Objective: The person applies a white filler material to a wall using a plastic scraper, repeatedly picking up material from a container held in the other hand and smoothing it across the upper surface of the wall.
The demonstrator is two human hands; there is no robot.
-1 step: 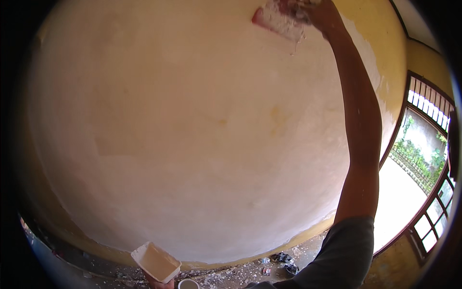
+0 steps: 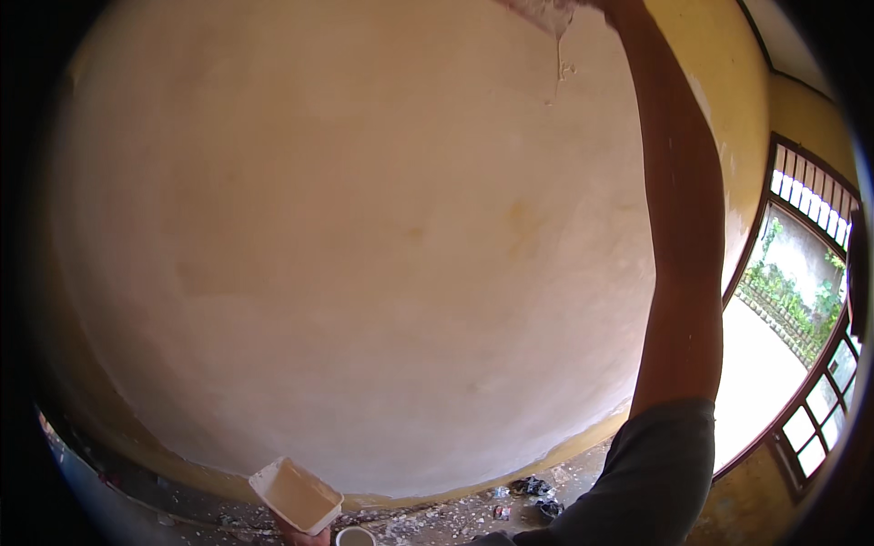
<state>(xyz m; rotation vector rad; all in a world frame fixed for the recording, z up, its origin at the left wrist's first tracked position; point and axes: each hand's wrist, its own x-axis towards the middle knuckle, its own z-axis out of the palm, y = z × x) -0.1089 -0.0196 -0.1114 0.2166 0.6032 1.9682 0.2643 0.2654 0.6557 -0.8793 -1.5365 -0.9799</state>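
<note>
My right arm reaches up to the top edge, where my right hand [image 2: 621,5] is mostly cut off by the frame. It grips a wide putty spreader [image 2: 542,13], smeared with pale filler and only partly in view. A string of wet filler [image 2: 560,64] runs down below the spreader's corner. Behind it stretches the big wall [image 2: 391,237], largely coated whitish over yellow. Low at the front, my left hand [image 2: 308,537] holds a white rectangular tub [image 2: 297,496] with cream-coloured filler inside; most of that hand is hidden under the tub.
A round container [image 2: 355,537] stands beside the tub. Black plastic scraps [image 2: 537,491] and white splatters lie on the floor [image 2: 437,523] along the wall's foot. To the right are a bright open doorway [image 2: 769,364] and a paned window or door panel [image 2: 824,409].
My right hand and the spreader have moved upward, mostly out of the frame. The strand of filler below the spreader now shows longer. My left hand and the tub look unmoved.
</note>
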